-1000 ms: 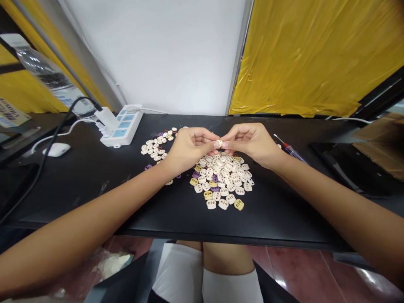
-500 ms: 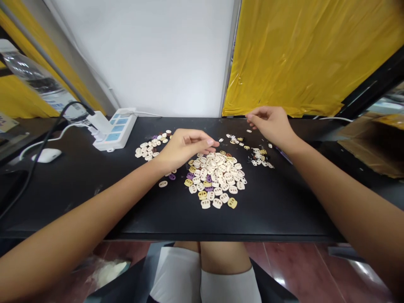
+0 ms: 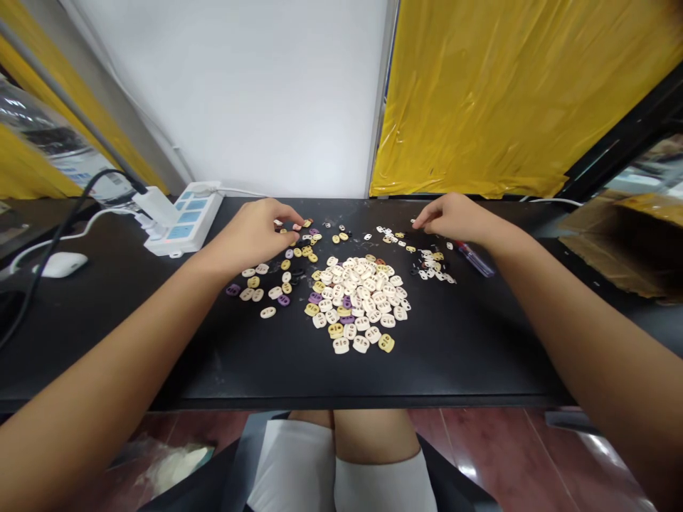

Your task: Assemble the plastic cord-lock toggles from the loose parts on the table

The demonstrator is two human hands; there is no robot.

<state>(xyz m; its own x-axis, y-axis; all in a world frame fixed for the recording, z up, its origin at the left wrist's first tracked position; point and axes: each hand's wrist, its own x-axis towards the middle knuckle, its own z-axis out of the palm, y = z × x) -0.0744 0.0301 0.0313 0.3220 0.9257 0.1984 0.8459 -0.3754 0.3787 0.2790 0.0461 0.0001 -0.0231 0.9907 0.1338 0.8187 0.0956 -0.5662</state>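
My left hand (image 3: 256,231) is over the left group of small two-hole oval pieces, which look like cord locks. Its thumb and forefinger are apart, with the fingertips beside a yellow oval piece (image 3: 307,222). Farther right, my right hand (image 3: 456,219) rests low over the desk, its fingertips drawn together next to a small white two-hole piece (image 3: 413,221). Whether anything is pinched there is hidden. Between the hands and nearer to me lies a heap of cream, yellow and purple two-hole pieces (image 3: 363,291). A cluster of small white and black parts (image 3: 435,267) sits below my right hand.
A white power strip (image 3: 184,220) with plugs and cables stands at the left, by a white earbud case (image 3: 61,264) and a plastic bottle (image 3: 80,149). A purple pen-like object (image 3: 476,260) lies beside my right wrist. At the right is a cardboard box (image 3: 613,245).
My left hand has moved left, away from the heap, to the scattered left pieces, and its fingers have parted. My right hand has lowered slightly toward the desk. The view has shifted a little.
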